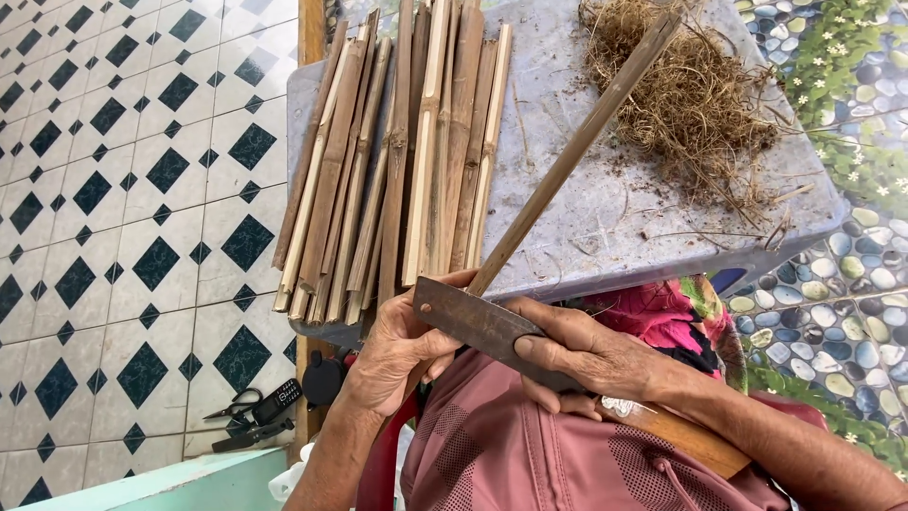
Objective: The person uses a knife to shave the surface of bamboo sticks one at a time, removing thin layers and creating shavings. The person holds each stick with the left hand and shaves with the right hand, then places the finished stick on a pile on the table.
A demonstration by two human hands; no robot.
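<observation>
My left hand grips the near end of a long brown bamboo strip that slants up to the right over the grey table. My right hand holds a broad rusty knife by its wooden handle, the forefinger lying along the blade. The blade lies across the strip's near end, just in front of my left thumb.
A bundle of split bamboo strips lies on the table's left half. A heap of dry brown shavings sits at the back right. Scissors, a small phone and a dark tool lie on the tiled floor at lower left.
</observation>
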